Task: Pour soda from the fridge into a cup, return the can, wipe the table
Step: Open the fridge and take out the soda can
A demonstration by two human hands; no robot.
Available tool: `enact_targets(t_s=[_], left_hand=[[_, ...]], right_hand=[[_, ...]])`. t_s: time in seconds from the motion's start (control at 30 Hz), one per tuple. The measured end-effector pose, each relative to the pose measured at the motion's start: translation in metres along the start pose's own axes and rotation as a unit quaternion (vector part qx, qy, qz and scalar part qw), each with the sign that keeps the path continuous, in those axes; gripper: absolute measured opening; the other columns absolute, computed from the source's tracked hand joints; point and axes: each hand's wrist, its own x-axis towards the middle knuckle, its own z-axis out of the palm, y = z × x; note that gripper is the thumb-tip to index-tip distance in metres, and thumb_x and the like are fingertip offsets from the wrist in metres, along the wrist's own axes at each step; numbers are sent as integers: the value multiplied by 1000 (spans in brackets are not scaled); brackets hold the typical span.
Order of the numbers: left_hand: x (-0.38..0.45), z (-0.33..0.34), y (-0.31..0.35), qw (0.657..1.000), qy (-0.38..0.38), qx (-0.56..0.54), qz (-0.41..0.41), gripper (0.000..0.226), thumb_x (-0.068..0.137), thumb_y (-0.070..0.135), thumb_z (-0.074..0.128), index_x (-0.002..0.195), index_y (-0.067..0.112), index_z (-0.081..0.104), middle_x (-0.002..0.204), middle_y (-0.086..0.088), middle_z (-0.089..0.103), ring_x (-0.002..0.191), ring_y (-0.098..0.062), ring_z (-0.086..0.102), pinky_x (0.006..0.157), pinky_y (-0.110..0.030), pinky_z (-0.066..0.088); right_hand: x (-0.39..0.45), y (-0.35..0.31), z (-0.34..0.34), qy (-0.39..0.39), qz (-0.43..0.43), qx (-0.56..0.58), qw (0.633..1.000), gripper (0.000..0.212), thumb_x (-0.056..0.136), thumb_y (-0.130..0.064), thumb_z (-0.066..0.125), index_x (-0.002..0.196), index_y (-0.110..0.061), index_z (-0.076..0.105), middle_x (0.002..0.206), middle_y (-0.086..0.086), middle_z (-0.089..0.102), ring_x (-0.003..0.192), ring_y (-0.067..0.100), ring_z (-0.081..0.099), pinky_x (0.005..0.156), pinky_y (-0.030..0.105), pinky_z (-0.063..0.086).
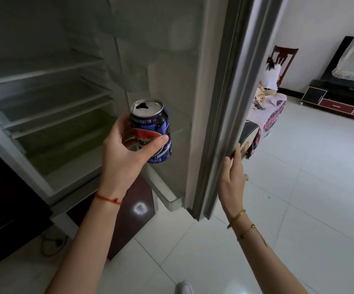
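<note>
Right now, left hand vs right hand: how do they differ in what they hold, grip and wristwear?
The left hand is wrapped around the opened blue soda can, held upright in front of the open fridge; the right hand holds only the edge of the fridge door. Left thumb crosses the can's front; right fingers point up along the door edge. Left wrist has a red string, right has gold bracelets. Both are bare and raised.

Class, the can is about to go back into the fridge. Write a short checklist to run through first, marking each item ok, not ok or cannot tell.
1. Fridge door open: ok, right hand holds its edge.
2. Can gripped firmly: ok, left hand wraps it.
3. Can near upright: ok, slightly tilted.
4. Can sealed: not ok, top is open.
5. Free place on door shelf: ok.
6. Soda left inside: cannot tell.
</note>
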Motion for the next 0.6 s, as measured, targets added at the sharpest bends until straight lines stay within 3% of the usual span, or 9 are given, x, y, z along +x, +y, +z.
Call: enact_targets(t_s=[0.1, 0.23, 0.33, 0.47, 0.6], left_hand=[[-10, -9, -1, 1000, -1, 18, -15, 71, 55, 38, 89, 119, 23, 61, 109, 6, 73, 100, -9, 69, 85, -25, 56], [-30, -34, -1, 999, -6, 47, -24, 67, 57, 37, 90, 117, 31, 61, 111, 14, 71, 101, -3, 68, 81, -19, 55], [-51, -75, -6, 997, 19, 60, -33, 67, 60, 31, 90, 120, 27, 60, 112, 11, 70, 102, -3, 67, 78, -13, 53], [-69, -121, -12, 993, 50, 91, -53, 71, 61, 32, 90, 124, 27, 58, 116, 13, 67, 105, 2, 64, 79, -10, 52], [-80, -162, -18, 987, 90, 118, -64, 73, 62, 32, 89, 127, 27, 56, 120, 14, 66, 110, 0, 62, 85, -17, 54]], right_hand=[[-5, -16, 4, -10, -14, 20, 1000, 50, 105, -19, 35, 154, -16, 26, 153, -8, 39, 138, 0, 36, 118, 28, 30], [-30, -30, 13, -15, -33, 20, 999, 46, 104, -19, 37, 150, -16, 35, 145, 2, 49, 134, 13, 45, 113, 39, 38], [-60, -45, 34, -42, -68, 12, 997, 44, 103, -17, 43, 146, -11, 42, 141, 7, 53, 132, 18, 47, 110, 43, 40], [-79, -64, 69, -75, -125, -12, 989, 48, 100, -16, 51, 146, -9, 41, 150, 6, 45, 142, 20, 36, 116, 44, 34], [-95, -79, 110, -104, -176, -20, 979, 58, 97, -20, 57, 149, -8, 35, 156, 5, 36, 146, 20, 28, 119, 44, 29]])
